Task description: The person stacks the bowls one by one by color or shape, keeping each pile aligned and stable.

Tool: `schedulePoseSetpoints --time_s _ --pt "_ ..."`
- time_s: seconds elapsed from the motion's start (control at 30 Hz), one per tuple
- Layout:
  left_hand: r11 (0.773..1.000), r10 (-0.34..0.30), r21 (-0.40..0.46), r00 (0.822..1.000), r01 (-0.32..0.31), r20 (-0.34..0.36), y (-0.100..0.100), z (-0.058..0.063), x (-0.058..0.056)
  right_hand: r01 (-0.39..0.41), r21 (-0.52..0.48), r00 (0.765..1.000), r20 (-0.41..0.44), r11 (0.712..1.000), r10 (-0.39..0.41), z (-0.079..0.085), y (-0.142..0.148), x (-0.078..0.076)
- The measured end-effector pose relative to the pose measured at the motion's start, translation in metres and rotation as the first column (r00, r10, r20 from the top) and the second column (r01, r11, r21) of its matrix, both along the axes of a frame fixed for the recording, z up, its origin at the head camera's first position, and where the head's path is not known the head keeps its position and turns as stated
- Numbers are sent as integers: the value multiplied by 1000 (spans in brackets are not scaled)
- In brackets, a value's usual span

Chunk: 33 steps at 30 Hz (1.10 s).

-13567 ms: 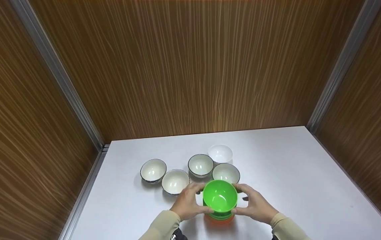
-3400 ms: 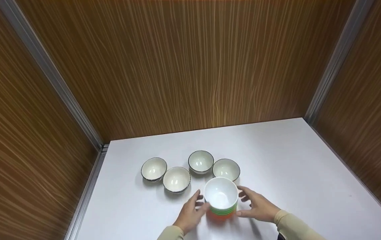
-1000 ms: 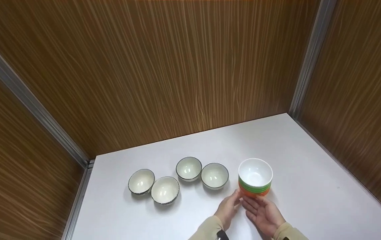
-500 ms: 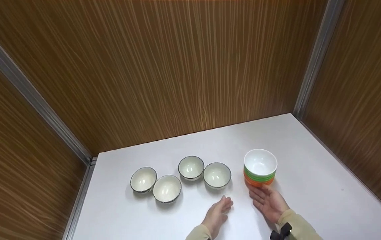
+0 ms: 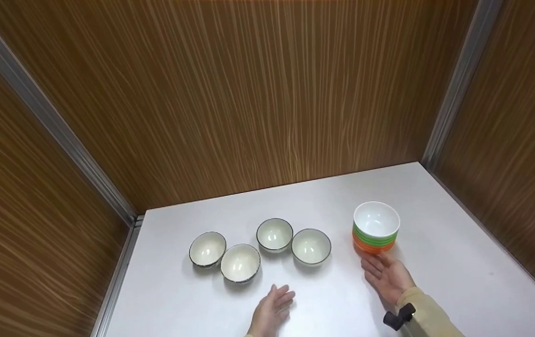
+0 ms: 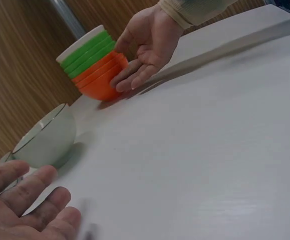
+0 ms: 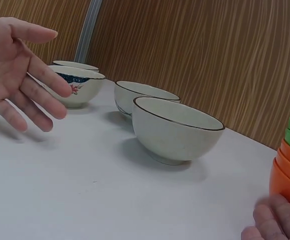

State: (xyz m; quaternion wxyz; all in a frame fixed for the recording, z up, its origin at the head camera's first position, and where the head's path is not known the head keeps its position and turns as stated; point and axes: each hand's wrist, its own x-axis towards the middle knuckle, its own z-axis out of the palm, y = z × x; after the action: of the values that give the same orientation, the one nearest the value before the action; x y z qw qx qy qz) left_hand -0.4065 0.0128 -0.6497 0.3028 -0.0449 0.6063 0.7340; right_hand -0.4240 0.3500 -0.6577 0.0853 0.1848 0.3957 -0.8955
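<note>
A nested stack of bowls (image 5: 374, 236), white on top, green in the middle and orange below, stands upright at the right. My right hand (image 5: 388, 278) is at its near side, palm up, fingers extended and seemingly touching the lowest orange bowl (image 7: 289, 186). My left hand (image 5: 272, 310) is over the table's front part, fingers spread and holding nothing. Nearest to it are two dark-rimmed ceramic bowls, a cream bowl (image 5: 240, 263) and a pale greenish bowl (image 5: 311, 246). The left wrist view shows the stack leaning in the picture, with my right hand beside its base.
Another pale greenish bowl (image 5: 274, 235) and a cream bowl (image 5: 207, 249) stand among the ceramic ones, all mouth up. The white table (image 5: 192, 309) is bounded by a wood-grain back panel (image 5: 267, 93) and side panels with metal corner posts.
Earlier both hands stacked a green bowl, and the white bowl then came on top. The stack has since moved right and back. My left hand left it and drew left; my right stayed by it.
</note>
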Motion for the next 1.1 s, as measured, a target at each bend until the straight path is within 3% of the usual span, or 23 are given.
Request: schedulePoseSetpoints --time_s 0.13,0.33,0.43,0.5,0.6,0.7,0.83,0.97,1.1 --pt "999 -6 39 998 4 58 -16 -4 -1 4 -11 1000 3 1000 -4 -3 2 -1" --pt "996 19 86 998 -25 64 -29 -5 1 7 -26 1000 -10 1000 -7 -5 7 0" --pt "994 42 95 998 -46 49 -33 -7 3 9 26 1000 1 1000 -9 -5 7 1" --pt "996 64 62 998 -65 12 -34 -7 5 -4 126 999 36 992 0 -6 5 2" --pt "995 94 -37 994 -96 -48 -35 -8 6 -61 325 993 111 944 26 -8 -3 5" --pt "984 98 -140 990 -112 -102 -35 -8 5 -126 496 987 149 859 58 -8 -16 9" --pt "974 80 -200 987 -107 -139 -34 -6 1 -164 599 986 116 784 118 -7 -37 10" --pt "972 72 -213 987 -103 -145 -31 -3 -3 -186 623 982 99 760 159 -3 -56 5" --pt "968 75 -228 986 -107 -146 -26 -4 -5 -197 592 980 101 782 171 1 -70 -4"
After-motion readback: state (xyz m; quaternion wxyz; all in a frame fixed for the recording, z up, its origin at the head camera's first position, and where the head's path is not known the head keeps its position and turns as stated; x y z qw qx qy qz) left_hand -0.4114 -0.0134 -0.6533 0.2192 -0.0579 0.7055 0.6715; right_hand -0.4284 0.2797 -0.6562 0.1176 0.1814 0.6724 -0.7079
